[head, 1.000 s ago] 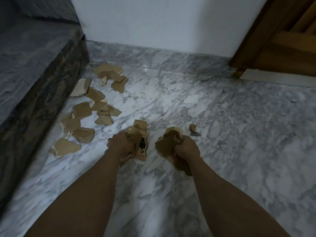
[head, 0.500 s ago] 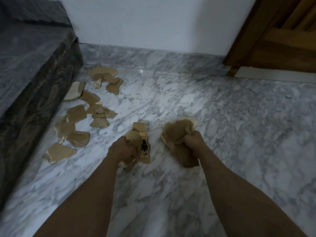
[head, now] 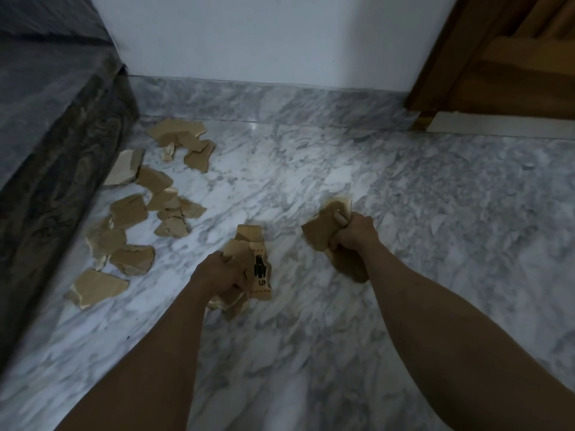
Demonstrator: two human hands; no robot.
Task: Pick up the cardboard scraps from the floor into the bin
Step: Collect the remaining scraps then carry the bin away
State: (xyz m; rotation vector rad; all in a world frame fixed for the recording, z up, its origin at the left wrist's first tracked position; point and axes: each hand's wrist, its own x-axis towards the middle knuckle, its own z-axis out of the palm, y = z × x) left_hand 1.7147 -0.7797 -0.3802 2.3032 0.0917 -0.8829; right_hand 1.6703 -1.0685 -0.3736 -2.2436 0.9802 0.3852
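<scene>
My left hand (head: 219, 273) grips a bundle of brown cardboard scraps (head: 253, 259), one with a black printed mark. My right hand (head: 353, 234) grips a second bundle of cardboard scraps (head: 320, 231), some of it sticking out below the fist. Both fists are held above the marble floor (head: 404, 213) in the middle of the view. Several loose cardboard scraps (head: 130, 213) lie scattered on the floor to the left, along the foot of the dark stone step. No bin is in view.
A dark marble step (head: 46, 135) runs along the left side. A white wall (head: 264, 38) with a marble skirting stands at the back. A wooden door (head: 513, 57) and its frame fill the upper right corner.
The small scrap on the floor by my right hand is gone, gathered into that fist. Both hands have lifted with their bundles, and the view has shifted slightly left.
</scene>
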